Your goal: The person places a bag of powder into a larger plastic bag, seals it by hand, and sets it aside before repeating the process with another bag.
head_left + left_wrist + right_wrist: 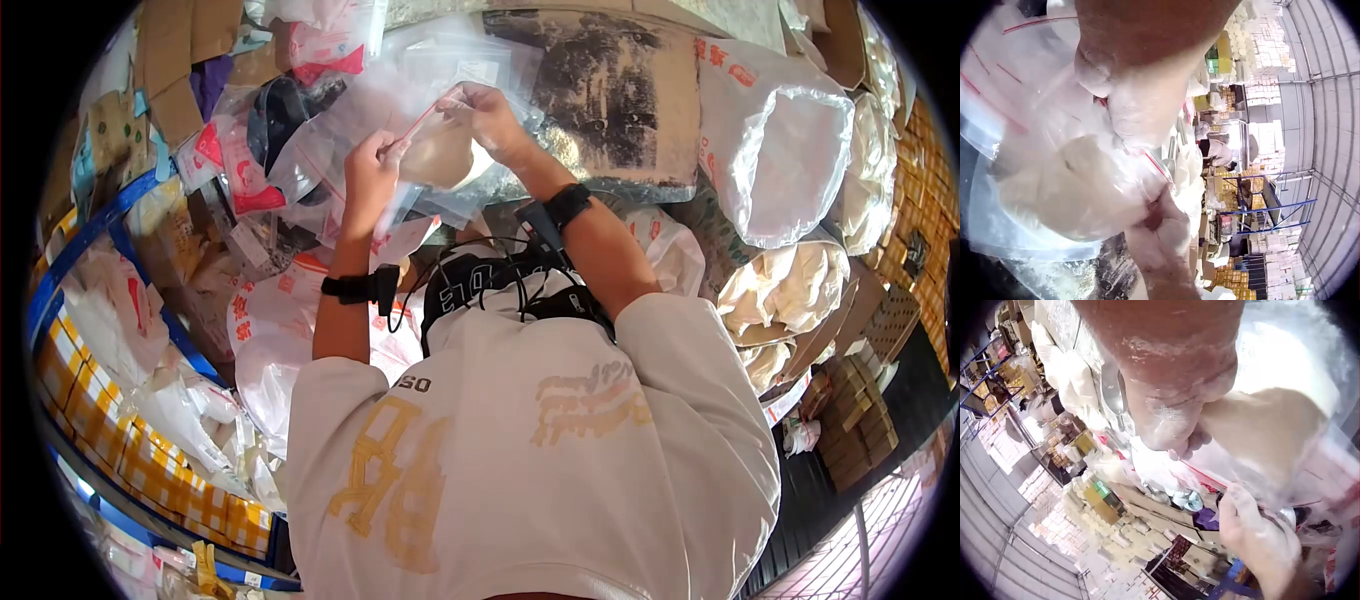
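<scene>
A clear zip bag (437, 158) with a red strip along its top edge hangs between the two hands, a pale beige mass in its lower part. My left hand (372, 178) pinches one end of the strip. The other end is pinched by my right hand (487, 120), so the edge runs slanting between them. White powder coats the fingers, plainest on the right hand (1172, 394) in the right wrist view. In the left wrist view, the filled bag (1072, 194) bulges below the fingers. More flat clear bags (470, 60) lie beneath and behind it.
A powder-smeared board (620, 100) lies beyond the right hand. To its right stands an open plastic-lined sack (790, 160). Pink-and-white packages (245, 165) crowd the left, near a blue metal rail (75, 260). Another person (1216, 152) shows far behind.
</scene>
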A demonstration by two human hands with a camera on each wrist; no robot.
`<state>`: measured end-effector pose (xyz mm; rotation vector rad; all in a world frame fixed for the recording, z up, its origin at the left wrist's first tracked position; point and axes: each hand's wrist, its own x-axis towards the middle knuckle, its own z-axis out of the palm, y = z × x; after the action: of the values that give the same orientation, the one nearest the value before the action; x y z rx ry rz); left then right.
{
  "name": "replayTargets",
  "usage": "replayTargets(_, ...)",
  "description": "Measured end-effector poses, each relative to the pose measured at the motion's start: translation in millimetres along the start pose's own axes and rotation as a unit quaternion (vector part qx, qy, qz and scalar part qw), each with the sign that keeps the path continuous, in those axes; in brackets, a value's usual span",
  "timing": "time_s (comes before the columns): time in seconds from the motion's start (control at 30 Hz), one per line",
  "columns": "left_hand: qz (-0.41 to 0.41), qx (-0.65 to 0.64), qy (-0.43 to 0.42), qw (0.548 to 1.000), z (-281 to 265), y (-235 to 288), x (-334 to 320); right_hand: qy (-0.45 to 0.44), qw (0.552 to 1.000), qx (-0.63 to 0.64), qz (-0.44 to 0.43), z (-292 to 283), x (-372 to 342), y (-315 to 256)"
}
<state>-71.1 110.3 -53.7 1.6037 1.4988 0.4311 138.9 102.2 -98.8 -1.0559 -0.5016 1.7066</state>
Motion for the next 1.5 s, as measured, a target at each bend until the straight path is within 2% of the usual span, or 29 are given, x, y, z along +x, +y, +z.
replayTargets(0.07,0.008,-0.029,-0.007,1.000,-4,-16,-7,0.002,1.000,-0.001,-0.001,-2,0,0)
replayTargets(0.17,0.007,0.036,-0.015,0.999,-11,-40,-17,-0.003,0.999,-0.029,-0.018,-2,0,1)
replayTargets(0.27,0.032,-0.005,0.040,0.999,-14,-44,-28,-0.002,1.000,0.002,0.011,-3,-1,0)
replayTargets(0.37,0.012,-0.060,0.057,0.997,-11,-47,-30,0.018,0.999,-0.012,0.032,-1,-2,-7)
replayTargets(0.4,-0.016,-0.198,0.083,0.977,-1,-43,-34,0.017,1.000,-0.013,0.019,-2,-2,-4)
replayTargets(0.43,-0.043,-0.333,0.108,0.936,13,-11,-37,0.017,1.000,-0.015,0.004,-5,-1,2)
replayTargets(0.47,-0.069,-0.460,0.131,0.875,20,6,-38,0.015,1.000,-0.016,-0.009,-5,1,2)
replayTargets(0.53,-0.128,-0.426,0.056,0.894,46,-35,-38,0.020,0.999,0.019,0.030,-4,-3,-2)
replayTargets(0.57,-0.158,-0.407,0.016,0.900,51,-39,-36,0.024,0.998,0.037,0.049,-3,-5,-4)
replayTargets(0.67,-0.086,-0.372,0.017,0.924,55,-28,-32,0.013,0.999,0.004,0.049,-1,-6,-5)
replayTargets(0.77,-0.017,-0.384,0.079,0.920,58,-21,-14,0.009,0.998,-0.035,0.044,1,-12,0)
replayTargets(0.8,-0.032,-0.396,0.086,0.914,57,-16,-13,0.028,0.999,-0.037,0.027,-7,-6,16)
replayTargets(0.9,-0.095,-0.293,0.098,0.946,54,-36,-2,0.079,0.995,-0.055,0.019,0,-3,9)
replayTargets(0.93,-0.096,-0.414,0.106,0.899,56,-28,-2,0.083,0.995,-0.056,0.006,0,0,12)
replayTargets(1.0,-0.069,-0.478,0.104,0.869,61,-39,-1,0.094,0.994,-0.059,-0.025,-1,5,19)
replayTargets(1.03,-0.055,-0.509,0.102,0.853,63,-41,1,0.114,0.993,-0.012,-0.013,-2,6,23)
replayTargets(1.07,-0.037,-0.436,0.056,0.897,55,-24,-5,0.133,0.991,0.035,-0.001,-3,8,26)
replayTargets(1.1,-0.008,-0.309,0.011,0.951,65,-54,-3,0.149,0.985,0.082,0.010,-5,13,28)
replayTargets(1.17,-0.002,-0.343,0.080,0.936,86,-44,-17,0.161,0.978,0.130,0.032,-5,15,25)
replayTargets(1.27,0.008,-0.267,-0.027,0.963,76,-49,-7,0.178,0.968,0.153,0.086,-5,10,19)
replayTargets(1.37,-0.084,-0.296,-0.162,0.938,57,-48,5,0.156,0.952,0.239,0.106,1,7,11)
replayTargets(1.4,-0.114,-0.348,-0.175,0.914,56,-51,5,0.190,0.950,0.221,0.110,4,3,6)
replayTargets(1.5,-0.089,-0.603,-0.224,0.760,33,-1,-23,0.183,0.952,0.194,0.151,22,-25,-41)
